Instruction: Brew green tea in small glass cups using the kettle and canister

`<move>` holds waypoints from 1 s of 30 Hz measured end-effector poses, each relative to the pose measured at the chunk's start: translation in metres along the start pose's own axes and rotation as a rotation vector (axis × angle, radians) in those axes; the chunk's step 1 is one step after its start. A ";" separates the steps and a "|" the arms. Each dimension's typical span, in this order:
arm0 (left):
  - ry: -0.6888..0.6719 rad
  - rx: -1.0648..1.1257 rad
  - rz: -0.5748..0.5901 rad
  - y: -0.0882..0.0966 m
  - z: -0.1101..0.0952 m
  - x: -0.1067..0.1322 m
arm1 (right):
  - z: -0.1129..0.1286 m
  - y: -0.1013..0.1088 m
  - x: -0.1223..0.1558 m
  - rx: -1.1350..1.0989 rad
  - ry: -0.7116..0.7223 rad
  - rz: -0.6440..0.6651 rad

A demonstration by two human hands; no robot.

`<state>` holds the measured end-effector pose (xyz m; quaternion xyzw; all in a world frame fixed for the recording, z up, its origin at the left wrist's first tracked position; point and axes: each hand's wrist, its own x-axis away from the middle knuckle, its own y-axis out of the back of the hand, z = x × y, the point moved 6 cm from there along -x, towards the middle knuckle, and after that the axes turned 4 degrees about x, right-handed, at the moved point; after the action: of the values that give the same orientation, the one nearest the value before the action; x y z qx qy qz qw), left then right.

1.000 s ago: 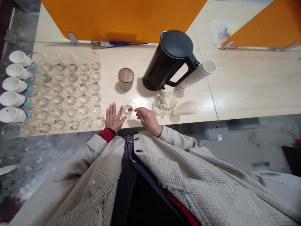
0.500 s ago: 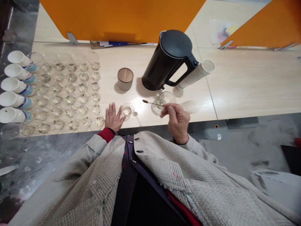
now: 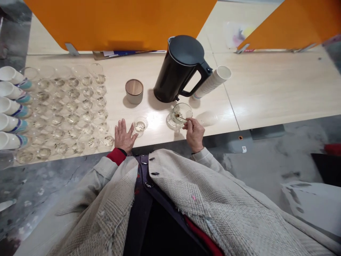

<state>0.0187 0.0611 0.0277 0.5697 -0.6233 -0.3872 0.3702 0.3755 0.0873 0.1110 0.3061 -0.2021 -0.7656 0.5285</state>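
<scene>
My right hand is closed on the handle of a small spoon. The spoon's bowl is inside a clear glass cup, which has dark bits in it and stands on the table before the kettle. My left hand lies with fingers spread on the table, its thumb and forefinger beside a small clear plastic cup. Dark flecks sit in the bottom of that cup. Whether the thumb touches it I cannot tell.
Rows of clear cups with flecks cover the table's left, beside several white paper cups. A black kettle, a wood-lidded jar and a leaning paper cup stack stand behind. Orange partitions rise at the back.
My right hand has lowered the spoon from above the table into the glass cup. The left hand stays beside the small plastic cup. The whole view has shifted slightly.
</scene>
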 end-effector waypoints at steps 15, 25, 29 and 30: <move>0.014 -0.006 0.005 0.000 -0.001 0.000 | 0.004 0.036 0.030 0.179 -0.008 -0.055; 0.025 -0.006 -0.019 -0.003 0.002 -0.001 | 0.045 -0.074 0.056 0.097 0.383 0.463; 0.040 -0.048 -0.003 -0.003 0.001 0.000 | 0.044 -0.143 0.048 0.270 0.438 0.639; 0.044 -0.061 0.002 -0.003 0.000 0.000 | 0.044 -0.154 0.047 0.306 0.437 0.656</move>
<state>0.0199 0.0609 0.0246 0.5658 -0.6036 -0.3930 0.4013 0.2279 0.0979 0.0338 0.4556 -0.2837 -0.4351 0.7230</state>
